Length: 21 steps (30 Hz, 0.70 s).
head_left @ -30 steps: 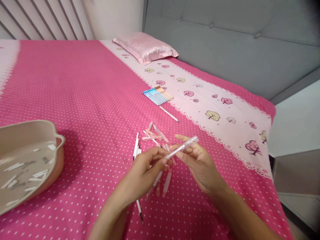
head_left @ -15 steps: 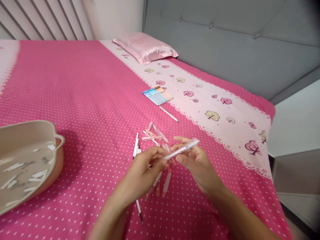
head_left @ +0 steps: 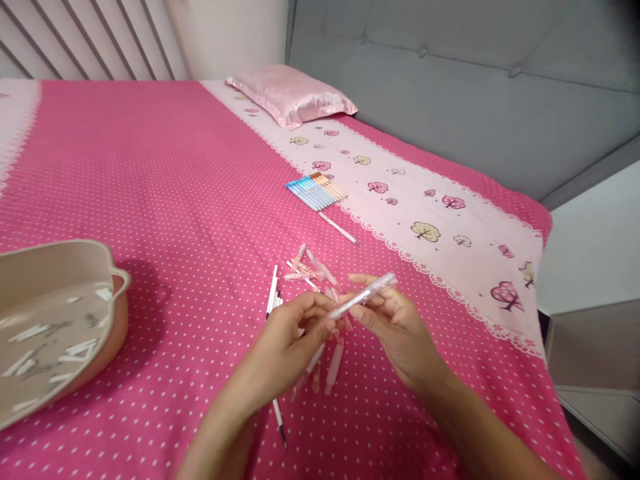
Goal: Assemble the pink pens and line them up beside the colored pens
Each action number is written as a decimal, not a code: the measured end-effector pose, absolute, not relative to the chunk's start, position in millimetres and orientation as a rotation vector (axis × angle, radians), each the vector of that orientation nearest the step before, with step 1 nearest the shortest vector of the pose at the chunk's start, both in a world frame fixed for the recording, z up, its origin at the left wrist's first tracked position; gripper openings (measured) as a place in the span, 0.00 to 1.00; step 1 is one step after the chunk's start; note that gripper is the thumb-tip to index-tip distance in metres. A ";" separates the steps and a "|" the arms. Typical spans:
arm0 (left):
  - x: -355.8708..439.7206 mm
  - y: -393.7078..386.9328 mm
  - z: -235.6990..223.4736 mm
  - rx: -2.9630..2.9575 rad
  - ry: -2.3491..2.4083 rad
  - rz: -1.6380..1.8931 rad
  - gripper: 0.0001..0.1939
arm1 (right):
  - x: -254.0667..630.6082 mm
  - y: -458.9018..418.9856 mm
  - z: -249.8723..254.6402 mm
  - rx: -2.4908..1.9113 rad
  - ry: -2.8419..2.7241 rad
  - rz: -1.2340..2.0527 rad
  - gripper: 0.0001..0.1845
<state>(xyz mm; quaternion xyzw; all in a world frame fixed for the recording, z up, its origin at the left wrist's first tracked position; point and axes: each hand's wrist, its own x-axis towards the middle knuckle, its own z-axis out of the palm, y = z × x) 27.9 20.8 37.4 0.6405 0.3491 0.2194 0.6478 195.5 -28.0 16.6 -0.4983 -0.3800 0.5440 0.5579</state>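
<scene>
Head view, pen: a clear-and-white pen [head_left: 367, 293] lies between the two hands above the bedspread, slanting up from the left fingers to the right hand, its wider end beyond the right thumb.
Left hand: the left hand [head_left: 295, 337] pinches the narrower end between thumb and forefinger, its other fingers curled together.
Right hand: the right hand [head_left: 403, 330] has its thumb and bent fingers around the wider half, with one finger reaching out behind it; the exact contact of each fingertip cannot be told.
Loose parts: pink and clear pen pieces [head_left: 334, 367] lie scattered beneath and beyond the hands, some crossing, some partly hidden.
White sticks: slim white sticks [head_left: 273, 293] lie beside the left hand, and a dark-tipped one [head_left: 278, 415] shows below it, nearer the wearer.
Pen row: blue and peach pens [head_left: 317, 192] lie side by side farther off, with a single pale pen [head_left: 340, 229] near their closer edge.
Basin: a beige basin [head_left: 116, 280] sits at the left edge, with white scraps [head_left: 77, 351] spread over its bottom.
Bed: the pink dotted bedspread [head_left: 150, 193] carries everything; a satin pillow [head_left: 291, 97] rests near the grey headboard [head_left: 450, 107].
</scene>
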 end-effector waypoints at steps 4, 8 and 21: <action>29.3 21.7 37.0 1.510 0.861 0.520 0.05 | 194.6 -28.2 13.8 -1.242 -0.883 1.235 0.17; 28.1 21.6 34.3 1.543 0.852 0.565 0.05 | 193.6 -27.9 14.2 -1.290 -0.878 1.239 0.20; 27.8 20.9 37.0 1.462 0.751 0.512 0.09 | 195.9 -26.5 16.1 -1.116 -0.945 1.302 0.19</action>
